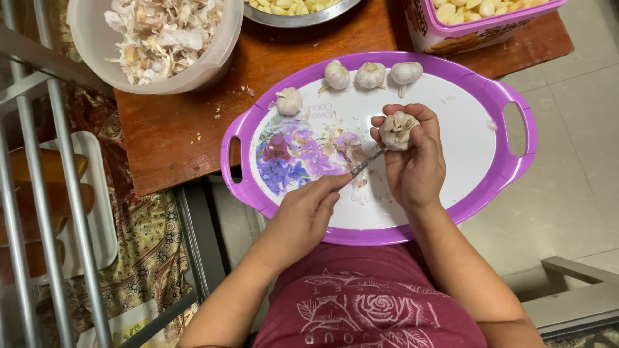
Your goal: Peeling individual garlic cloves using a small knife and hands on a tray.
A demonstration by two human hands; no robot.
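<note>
while the right hand (416,164) is closed around a garlic bulb (397,129) above the purple tray (509,161), the left hand (306,216) pinches a small knife (362,166), its tip at the bulb's base. peeling seems in progress; the blade needs gentle prying.

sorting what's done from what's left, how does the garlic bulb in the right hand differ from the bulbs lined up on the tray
The bulb in the right hand, the held bulb, is lifted off the tray and partly opened, with cloves showing. The four loose bulbs lie on the tray, whole and closed in their skins.

The held bulb has the knife from the left hand pointing at it; the loose bulbs are untouched.

All are whitish garlic of similar size.
</note>
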